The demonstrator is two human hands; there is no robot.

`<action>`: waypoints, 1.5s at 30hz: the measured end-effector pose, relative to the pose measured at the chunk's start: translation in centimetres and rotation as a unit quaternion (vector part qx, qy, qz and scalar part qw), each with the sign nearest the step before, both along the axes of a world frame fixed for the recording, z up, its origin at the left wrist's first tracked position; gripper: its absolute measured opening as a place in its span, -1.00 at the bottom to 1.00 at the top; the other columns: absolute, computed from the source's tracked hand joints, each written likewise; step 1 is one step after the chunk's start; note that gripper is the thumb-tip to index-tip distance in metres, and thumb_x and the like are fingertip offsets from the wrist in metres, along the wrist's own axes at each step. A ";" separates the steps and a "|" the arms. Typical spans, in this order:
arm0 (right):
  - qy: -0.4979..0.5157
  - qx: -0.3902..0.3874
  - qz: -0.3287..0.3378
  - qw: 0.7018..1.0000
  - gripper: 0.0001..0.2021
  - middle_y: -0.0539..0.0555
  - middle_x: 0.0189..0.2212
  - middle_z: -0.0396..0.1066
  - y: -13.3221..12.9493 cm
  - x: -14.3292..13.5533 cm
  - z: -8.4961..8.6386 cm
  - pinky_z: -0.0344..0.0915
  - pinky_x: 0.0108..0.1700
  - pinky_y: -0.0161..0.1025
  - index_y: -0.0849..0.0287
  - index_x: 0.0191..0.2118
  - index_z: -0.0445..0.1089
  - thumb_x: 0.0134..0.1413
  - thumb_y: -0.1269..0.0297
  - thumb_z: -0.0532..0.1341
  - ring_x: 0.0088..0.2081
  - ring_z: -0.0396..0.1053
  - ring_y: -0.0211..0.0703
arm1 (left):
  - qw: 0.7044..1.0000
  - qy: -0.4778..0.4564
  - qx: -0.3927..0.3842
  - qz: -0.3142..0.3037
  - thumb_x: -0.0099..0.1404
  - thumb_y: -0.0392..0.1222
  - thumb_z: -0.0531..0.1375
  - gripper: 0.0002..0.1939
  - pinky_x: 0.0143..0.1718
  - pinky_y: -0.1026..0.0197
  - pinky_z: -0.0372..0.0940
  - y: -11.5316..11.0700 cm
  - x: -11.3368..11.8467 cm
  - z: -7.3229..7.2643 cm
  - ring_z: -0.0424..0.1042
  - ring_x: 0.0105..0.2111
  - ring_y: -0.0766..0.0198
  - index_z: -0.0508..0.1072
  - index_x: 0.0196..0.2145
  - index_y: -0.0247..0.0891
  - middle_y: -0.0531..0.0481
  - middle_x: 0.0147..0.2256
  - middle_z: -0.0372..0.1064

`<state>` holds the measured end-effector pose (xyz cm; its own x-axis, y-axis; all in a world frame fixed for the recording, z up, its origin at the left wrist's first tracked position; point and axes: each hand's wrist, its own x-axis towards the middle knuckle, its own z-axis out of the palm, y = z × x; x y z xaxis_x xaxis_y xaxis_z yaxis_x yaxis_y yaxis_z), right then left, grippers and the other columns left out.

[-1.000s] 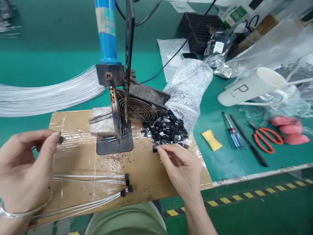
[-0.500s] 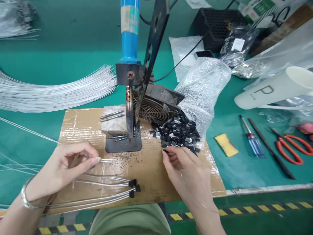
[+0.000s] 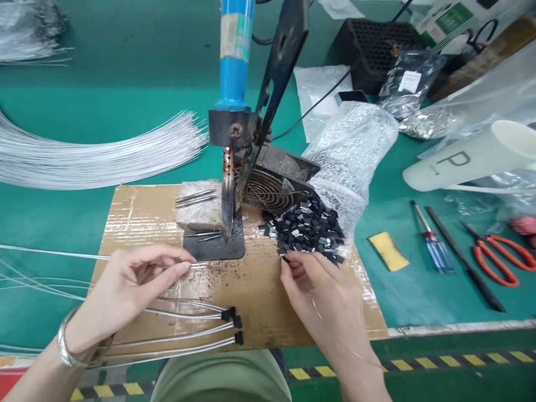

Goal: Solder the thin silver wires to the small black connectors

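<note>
Between thumb and forefinger, my left hand (image 3: 146, 285) pinches a thin white wire (image 3: 199, 266), its bare end pointing right over the cardboard (image 3: 259, 290). My right hand (image 3: 322, 296) is closed at the near edge of a pile of small black connectors (image 3: 310, 229), pinching a black connector (image 3: 286, 259) mostly covered by the fingertips. Above and between both hands, a blue-handled soldering iron (image 3: 234, 84) hangs tip down from a black bracket (image 3: 278, 67). Below my left hand lie several wires with black connectors (image 3: 238, 322) on their ends.
A small fan (image 3: 272, 187) stands behind the iron, beside a wrapped block (image 3: 199, 206) holding metal sticks. A bundle of white wires (image 3: 104, 156) lies left. On the right are a yellow sponge (image 3: 388, 251), a screwdriver (image 3: 433, 240), a black-handled tool (image 3: 469, 262) and orange-handled scissors (image 3: 498, 257).
My left hand has moved right with the wire, bringing its end closer to the iron's base. The lower wires with connectors have spread apart slightly. My right hand stays by the pile.
</note>
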<state>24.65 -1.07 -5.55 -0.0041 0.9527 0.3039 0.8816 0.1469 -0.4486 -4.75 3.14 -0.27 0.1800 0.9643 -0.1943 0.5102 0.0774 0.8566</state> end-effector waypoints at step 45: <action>0.222 -0.106 -0.043 0.968 -0.93 0.03 -0.38 0.57 -0.1 -1.6 0.3 0.53 -0.35 -0.30 0.12 -0.26 0.54 0.31 0.32 0.32 -0.44 0.53 -0.21 | 0.997 0.013 -0.023 0.077 0.26 0.03 0.41 -0.83 -0.44 0.35 0.51 -1.8 2.1 -0.2 0.60 -0.44 0.22 0.75 -0.29 -0.06 0.03 -0.33 0.72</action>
<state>23.04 -1.13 -5.30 0.1638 0.9849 0.0558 0.5991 -0.0543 -0.7988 -2.63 1.31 -0.51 0.0259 0.9702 -0.2410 0.5106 0.1944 0.8376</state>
